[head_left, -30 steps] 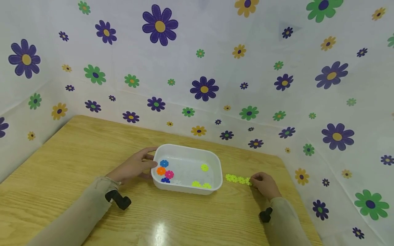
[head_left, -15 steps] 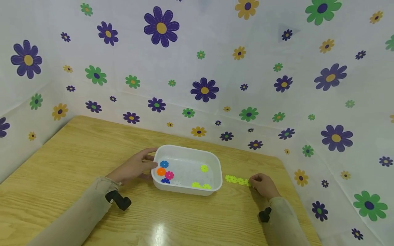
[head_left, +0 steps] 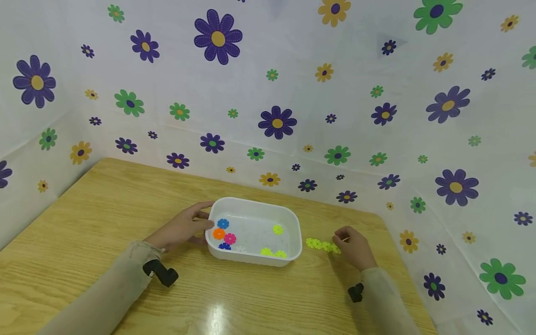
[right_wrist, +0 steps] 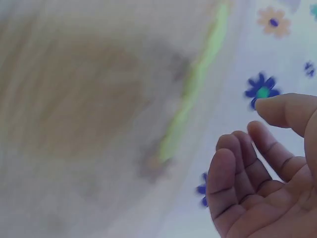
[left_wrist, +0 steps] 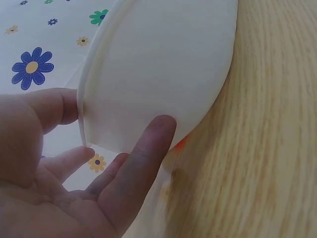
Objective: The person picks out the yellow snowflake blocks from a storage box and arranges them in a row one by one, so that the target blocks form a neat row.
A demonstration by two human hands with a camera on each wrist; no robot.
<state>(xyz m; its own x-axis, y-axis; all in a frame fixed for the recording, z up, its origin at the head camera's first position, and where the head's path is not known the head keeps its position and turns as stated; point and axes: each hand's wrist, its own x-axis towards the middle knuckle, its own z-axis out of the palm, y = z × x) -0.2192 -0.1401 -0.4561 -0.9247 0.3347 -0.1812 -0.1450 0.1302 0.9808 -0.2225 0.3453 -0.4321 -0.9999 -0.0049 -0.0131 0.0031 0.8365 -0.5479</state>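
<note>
White bin (head_left: 251,259) is gripped at its left end by the left hand (head_left: 184,228). In the left wrist view its outer wall is seen clasped by the fingers (left_wrist: 148,144), one laid along it; the contents are hidden there. Contents are shown from the head only: light-blue piece (head_left: 223,224), orange piece (head_left: 219,233), pink piece (head_left: 230,238) and dark-blue piece (head_left: 224,246) are clustered at the left, a pale piece (head_left: 239,249) is partly hidden near the front wall, one yellow piece (head_left: 278,229) is set apart at the right, two more at the front right.

Row of yellow pieces (head_left: 322,245) is seen on the table (head_left: 268,298), just right of the bin. Its right end is overlapped by the right hand (head_left: 355,246) in the head view; contact can't be told from there. In the right wrist view the row is blurred into a narrow strip and a gap to the hand is shown; fingers are loosely curved, thumb held apart, nothing gripped.
</note>
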